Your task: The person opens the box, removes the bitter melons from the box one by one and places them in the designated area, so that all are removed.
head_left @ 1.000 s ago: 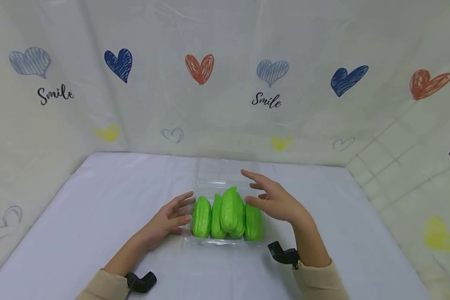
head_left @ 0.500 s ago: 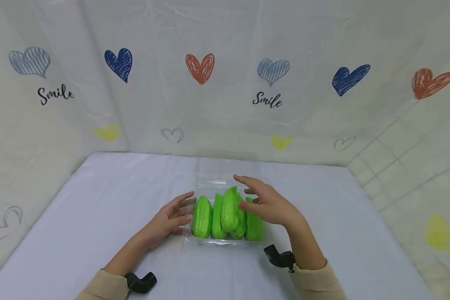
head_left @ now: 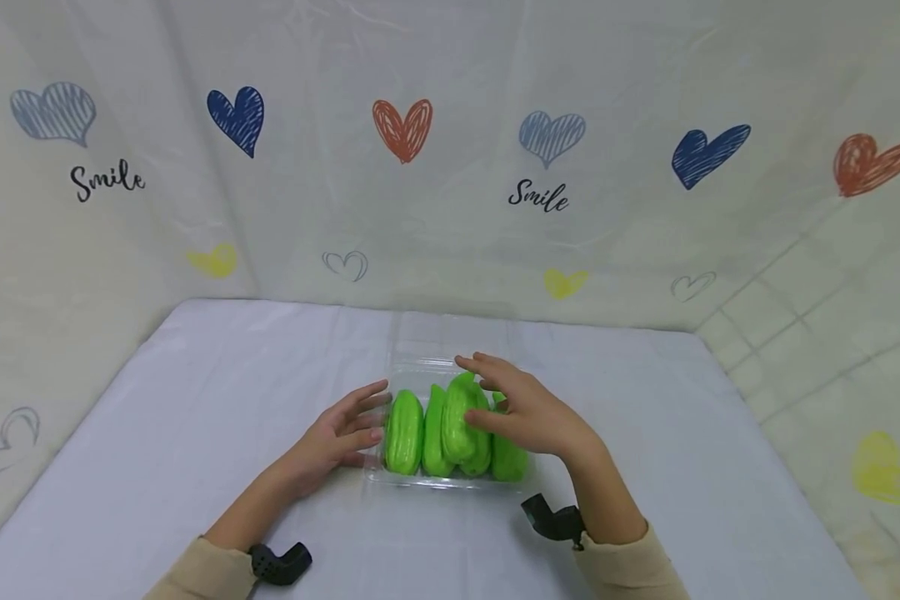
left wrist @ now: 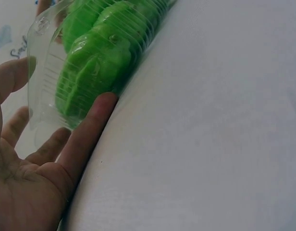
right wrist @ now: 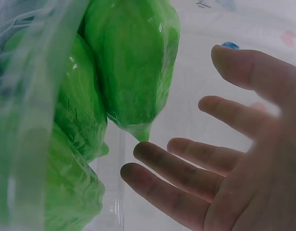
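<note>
Several glossy green gourd-like vegetables lie in a clear plastic clamshell box (head_left: 450, 483), whose transparent lid (head_left: 446, 337) stands open at the back. One green vegetable (head_left: 457, 429) rests on top of the others. My left hand (head_left: 330, 437) is at the box's left side with its fingers extended; in the left wrist view, a fingertip (left wrist: 107, 98) meets the lower part of the wall. My right hand (head_left: 528, 412) hovers over the right part of the box, thumb and fingers spread around the top vegetable without gripping it. In the right wrist view, its fingers are near that vegetable's pointed tip (right wrist: 142, 134).
A white cloth covers the table (head_left: 232, 400). Behind it hangs a pale curtain (head_left: 450, 217) printed with hearts and the word Smile. A black wrist camera (head_left: 281, 564) sits at the left cuff, and another black wrist camera (head_left: 555, 521) at the right.
My right hand has moved left and slightly down, from the box's right side to above the top vegetable. The left hand stays in place.
</note>
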`<action>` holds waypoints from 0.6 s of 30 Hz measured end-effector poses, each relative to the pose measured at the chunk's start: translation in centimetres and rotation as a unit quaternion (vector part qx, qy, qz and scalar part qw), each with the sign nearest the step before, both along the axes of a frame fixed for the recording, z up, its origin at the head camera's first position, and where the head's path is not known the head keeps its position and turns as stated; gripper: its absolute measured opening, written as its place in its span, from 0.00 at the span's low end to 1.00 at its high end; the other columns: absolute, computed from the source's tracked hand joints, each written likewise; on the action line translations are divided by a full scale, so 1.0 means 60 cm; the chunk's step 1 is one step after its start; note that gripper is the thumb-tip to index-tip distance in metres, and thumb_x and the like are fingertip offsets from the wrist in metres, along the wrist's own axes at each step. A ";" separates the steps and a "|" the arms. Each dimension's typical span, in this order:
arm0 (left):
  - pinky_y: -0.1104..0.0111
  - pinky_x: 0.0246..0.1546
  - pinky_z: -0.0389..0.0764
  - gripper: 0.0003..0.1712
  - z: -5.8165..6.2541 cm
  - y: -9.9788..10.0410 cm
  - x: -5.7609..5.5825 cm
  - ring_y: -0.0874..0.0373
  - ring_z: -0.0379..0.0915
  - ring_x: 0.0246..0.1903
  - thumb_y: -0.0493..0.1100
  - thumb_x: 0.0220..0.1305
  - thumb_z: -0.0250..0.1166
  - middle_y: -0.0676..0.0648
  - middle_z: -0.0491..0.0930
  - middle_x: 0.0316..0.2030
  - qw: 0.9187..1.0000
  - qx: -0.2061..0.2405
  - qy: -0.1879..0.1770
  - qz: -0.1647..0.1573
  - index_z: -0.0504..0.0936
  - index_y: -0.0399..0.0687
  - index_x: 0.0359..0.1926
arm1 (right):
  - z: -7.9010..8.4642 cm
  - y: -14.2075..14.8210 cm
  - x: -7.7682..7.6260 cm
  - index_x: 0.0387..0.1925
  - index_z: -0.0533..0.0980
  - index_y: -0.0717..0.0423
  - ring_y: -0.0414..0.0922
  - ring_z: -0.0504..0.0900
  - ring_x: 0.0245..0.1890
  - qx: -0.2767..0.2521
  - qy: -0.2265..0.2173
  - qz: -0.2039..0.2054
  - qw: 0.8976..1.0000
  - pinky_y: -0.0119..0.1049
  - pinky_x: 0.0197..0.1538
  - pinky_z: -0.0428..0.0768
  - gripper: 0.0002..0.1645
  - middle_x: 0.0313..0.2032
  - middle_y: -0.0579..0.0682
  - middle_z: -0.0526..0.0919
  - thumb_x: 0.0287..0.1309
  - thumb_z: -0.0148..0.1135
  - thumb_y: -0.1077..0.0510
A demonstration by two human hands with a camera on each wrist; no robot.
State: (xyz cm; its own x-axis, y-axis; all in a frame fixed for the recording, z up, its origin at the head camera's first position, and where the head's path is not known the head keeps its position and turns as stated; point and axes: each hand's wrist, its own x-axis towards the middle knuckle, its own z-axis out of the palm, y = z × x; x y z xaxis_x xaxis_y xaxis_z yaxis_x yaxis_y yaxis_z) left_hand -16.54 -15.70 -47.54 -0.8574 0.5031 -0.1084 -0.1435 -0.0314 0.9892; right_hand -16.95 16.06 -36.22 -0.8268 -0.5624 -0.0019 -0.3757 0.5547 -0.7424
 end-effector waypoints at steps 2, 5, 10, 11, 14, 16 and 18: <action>0.49 0.51 0.82 0.41 0.002 0.000 0.000 0.39 0.55 0.73 0.40 0.70 0.62 0.46 0.54 0.76 1.000 0.001 0.000 0.002 0.53 0.61 0.78 | 0.001 0.000 0.001 0.75 0.60 0.42 0.58 0.71 0.67 -0.004 0.000 0.003 1.000 0.54 0.59 0.78 0.40 0.76 0.53 0.56 0.65 0.64 0.51; 0.49 0.51 0.82 0.42 0.002 0.001 0.002 0.39 0.55 0.73 0.41 0.70 0.62 0.44 0.53 0.76 1.000 -0.001 -0.002 0.003 0.53 0.60 0.78 | 0.001 0.000 0.002 0.75 0.61 0.43 0.60 0.70 0.67 -0.007 -0.004 0.005 1.000 0.56 0.59 0.78 0.40 0.76 0.55 0.55 0.65 0.64 0.50; 0.49 0.51 0.82 0.42 -0.001 0.001 0.006 0.38 0.55 0.73 0.41 0.70 0.62 0.43 0.53 0.76 1.000 0.000 -0.005 0.006 0.53 0.60 0.78 | -0.004 -0.002 0.004 0.75 0.62 0.41 0.58 0.70 0.68 -0.006 -0.018 -0.002 1.000 0.58 0.59 0.76 0.39 0.77 0.55 0.52 0.65 0.64 0.50; 0.49 0.51 0.82 0.42 -0.001 0.002 0.006 0.39 0.55 0.73 0.41 0.70 0.62 0.44 0.53 0.76 1.000 0.000 -0.006 0.007 0.53 0.60 0.78 | -0.004 -0.003 0.004 0.74 0.63 0.42 0.58 0.68 0.69 -0.007 -0.018 -0.001 1.000 0.58 0.60 0.76 0.39 0.77 0.55 0.51 0.65 0.64 0.50; 0.49 0.51 0.82 0.41 -0.002 0.001 0.006 0.39 0.55 0.73 0.40 0.70 0.62 0.44 0.53 0.76 1.000 0.003 -0.001 0.006 0.53 0.61 0.78 | -0.005 -0.005 0.004 0.74 0.64 0.41 0.56 0.65 0.71 -0.005 -0.022 0.000 1.000 0.58 0.59 0.76 0.38 0.77 0.54 0.51 0.64 0.65 0.49; 0.49 0.51 0.82 0.41 -0.002 0.000 0.004 0.39 0.55 0.73 0.40 0.70 0.62 0.44 0.53 0.76 1.000 0.005 0.002 0.004 0.53 0.62 0.78 | -0.004 -0.005 0.005 0.73 0.64 0.41 0.55 0.63 0.72 -0.003 -0.021 0.002 1.000 0.58 0.59 0.76 0.38 0.77 0.54 0.51 0.64 0.65 0.49; 0.49 0.51 0.82 0.41 -0.003 -0.001 0.003 0.38 0.54 0.73 0.40 0.70 0.61 0.44 0.53 0.76 1.000 0.008 0.005 0.003 0.53 0.61 0.78 | -0.002 -0.006 0.004 0.73 0.64 0.40 0.55 0.63 0.72 0.000 -0.021 0.002 1.000 0.57 0.59 0.77 0.38 0.77 0.53 0.51 0.64 0.65 0.49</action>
State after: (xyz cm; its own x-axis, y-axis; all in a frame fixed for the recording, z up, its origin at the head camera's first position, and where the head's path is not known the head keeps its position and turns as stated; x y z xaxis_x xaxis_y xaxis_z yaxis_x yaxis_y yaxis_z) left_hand -16.34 -15.76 -47.72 -0.8612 0.4998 -0.0922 -0.1339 -0.0481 0.9898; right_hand -16.69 15.70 -36.36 -0.8240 -0.5654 -0.0362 -0.3459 0.5528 -0.7581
